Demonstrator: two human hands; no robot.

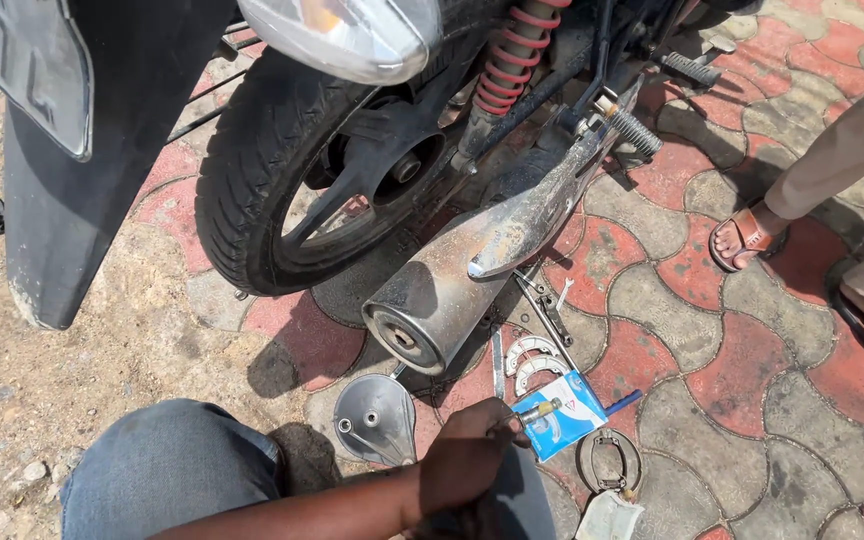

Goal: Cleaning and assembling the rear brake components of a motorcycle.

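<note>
At the far left a black mudguard (62,190) hangs over sandy ground, and just right of it the motorcycle's rear tyre (252,170) stands on the red-and-grey paving (742,370). Below, the person's knee in grey jeans (167,465) fills the lower left corner. Next comes a round metal brake plate (374,418) lying flat on the paving, right under the mouth of the rusty silver exhaust pipe (452,290), which slants up to the right past a red coil spring (512,55). One hand (467,455), coming in on a forearm from the lower left, is closed around a small brass-tipped tool (537,410) whose tip rests against a blue-and-white packet (567,415); which hand this is cannot be told, and no other hand of the person shows. Just above the packet lie two curved grey brake shoes (534,362) beside a flat spanner (498,365). Right of the packet another pair of worn brake shoes (609,458) forms a ring. At the far right stand another person's sandalled feet (747,238).
</note>
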